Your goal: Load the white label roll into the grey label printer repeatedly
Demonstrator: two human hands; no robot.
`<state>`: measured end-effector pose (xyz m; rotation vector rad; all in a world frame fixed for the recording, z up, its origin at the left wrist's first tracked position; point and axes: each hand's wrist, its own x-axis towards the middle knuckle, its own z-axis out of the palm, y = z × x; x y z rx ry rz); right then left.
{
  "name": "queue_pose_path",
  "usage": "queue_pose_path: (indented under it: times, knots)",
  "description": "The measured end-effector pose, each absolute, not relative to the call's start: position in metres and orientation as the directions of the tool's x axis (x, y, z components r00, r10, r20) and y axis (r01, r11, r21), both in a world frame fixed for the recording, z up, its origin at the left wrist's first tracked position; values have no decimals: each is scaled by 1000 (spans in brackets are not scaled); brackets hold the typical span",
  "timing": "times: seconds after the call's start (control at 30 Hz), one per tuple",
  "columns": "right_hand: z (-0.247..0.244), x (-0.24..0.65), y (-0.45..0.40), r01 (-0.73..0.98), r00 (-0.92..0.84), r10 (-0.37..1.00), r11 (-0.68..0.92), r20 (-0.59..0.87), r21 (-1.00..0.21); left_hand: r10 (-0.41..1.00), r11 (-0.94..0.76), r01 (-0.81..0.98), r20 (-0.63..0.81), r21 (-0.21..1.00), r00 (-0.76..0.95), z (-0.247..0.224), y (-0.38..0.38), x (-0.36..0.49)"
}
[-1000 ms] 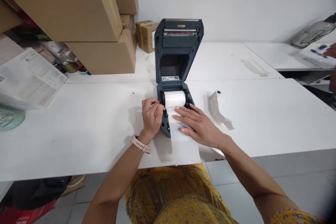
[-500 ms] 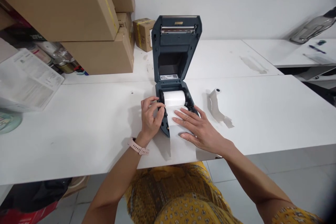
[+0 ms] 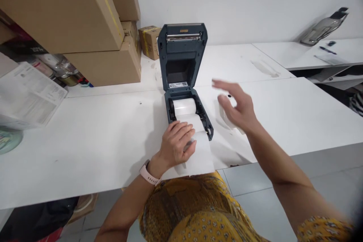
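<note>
A dark label printer (image 3: pixel 181 92) stands on the white table with its lid raised. Inside lies a roll of white label paper (image 3: pixel 185 106), and its loose strip (image 3: pixel 200 155) runs out over the printer's front towards the table edge. My left hand (image 3: pixel 178 141) rests on that strip at the printer's front left, fingers bent over the paper and thumb apart. Raised to the right of the printer, my right hand (image 3: pixel 238 106) is open and slightly blurred, holding nothing. It partly hides a small paper core with a curled tail (image 3: pixel 230 100) on the table.
Cardboard boxes (image 3: pixel 104 64) are stacked at the back left, with a small taped box (image 3: pixel 149 41) beside the printer's lid. A white printed package (image 3: pixel 32 94) sits far left. On the right side table are a clear bottle (image 3: pixel 323 30) and a pen (image 3: pixel 328 50).
My right hand has lifted off the paper and moved right, over the small core. My left hand has shifted from the printer's left side onto the strip. The view has shifted slightly.
</note>
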<state>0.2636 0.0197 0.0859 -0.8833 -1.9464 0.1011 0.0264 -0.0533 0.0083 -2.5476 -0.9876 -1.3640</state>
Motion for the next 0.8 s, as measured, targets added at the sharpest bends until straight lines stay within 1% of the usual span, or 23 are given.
queue_pose_path:
  times: [0.07, 0.23, 0.33, 0.4, 0.47, 0.53, 0.57, 0.63, 0.7, 0.73, 0.8]
  knots:
    - [109, 259, 63, 538, -261, 625, 727, 736, -427, 495, -776, 601, 776, 192, 391, 7, -69, 35]
    - [152, 233, 176, 469, -312, 678, 719, 666, -513, 553, -710, 677, 748, 194, 367, 2, -93, 45]
    - [162, 221, 192, 446, -313, 693, 711, 650, -543, 564, -694, 696, 739, 183, 368, 2, -98, 45]
    - [164, 219, 169, 427, -268, 674, 724, 688, -543, 564, -693, 697, 741, 185, 364, 3, -102, 46]
    - [160, 222, 127, 403, -210, 631, 752, 747, -522, 556, -706, 678, 755, 207, 348, 4, -110, 46]
    - [147, 228, 79, 378, -167, 585, 782, 794, -496, 532, -739, 629, 782, 240, 326, 6, -121, 45]
    - [137, 231, 57, 376, -182, 567, 795, 803, -476, 513, -758, 602, 800, 252, 312, 8, -127, 44]
    - [111, 238, 21, 403, -340, 512, 837, 789, -370, 473, -780, 571, 838, 255, 272, 12, -138, 39]
    - [82, 244, -3, 432, -487, 483, 858, 728, -280, 447, -755, 607, 871, 246, 203, 18, -142, 32]
    - [67, 246, -11, 443, -528, 480, 860, 701, -255, 442, -721, 647, 884, 248, 153, 21, -140, 28]
    - [44, 247, -20, 458, -540, 488, 854, 685, -247, 451, -628, 725, 891, 281, 46, 27, -127, 23]
